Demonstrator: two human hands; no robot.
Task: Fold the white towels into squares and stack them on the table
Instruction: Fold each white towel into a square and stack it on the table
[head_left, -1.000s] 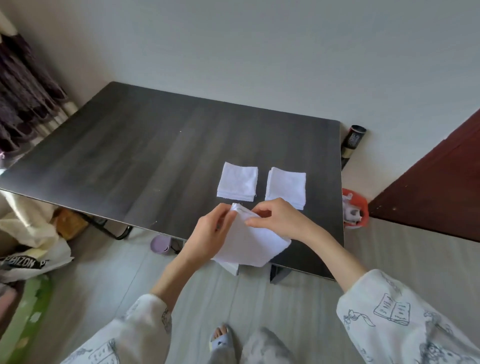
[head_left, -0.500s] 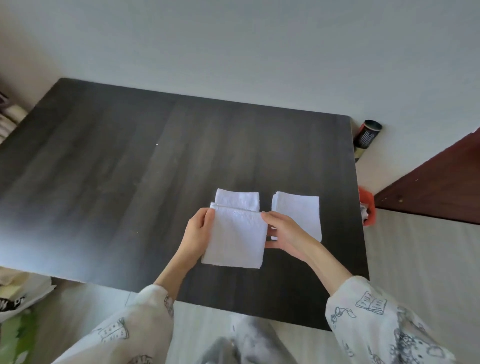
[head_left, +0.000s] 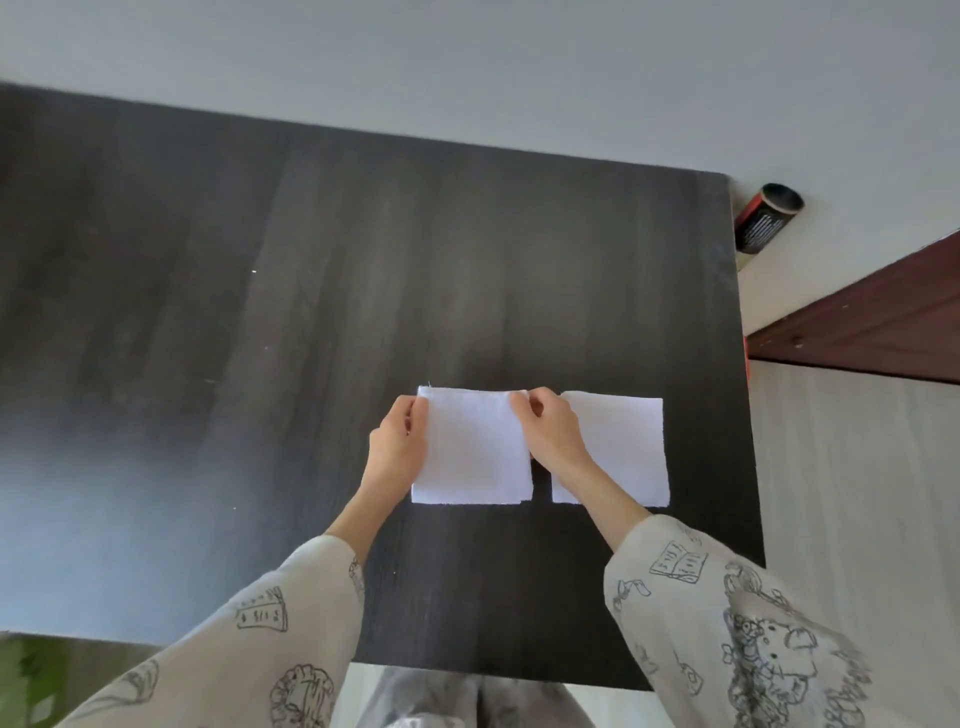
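A folded white towel (head_left: 472, 452) lies square on the dark table (head_left: 260, 338), covering the folded towel that lay there before. My left hand (head_left: 396, 447) holds its left edge near the far corner. My right hand (head_left: 548, 431) pinches its far right corner, fingers curled. Just to the right lies a second folded white towel (head_left: 623, 452), partly covered by my right wrist.
The table's right edge runs close to the right towel. Beyond it on the floor stands a black and red can (head_left: 766, 218) against the wall, and a dark brown wooden panel (head_left: 872, 317). My patterned sleeves cross the table's near edge.
The towel I held in the air over the table's near edge has been carried forward and laid on top of the left folded towel. Both hands stayed on it.
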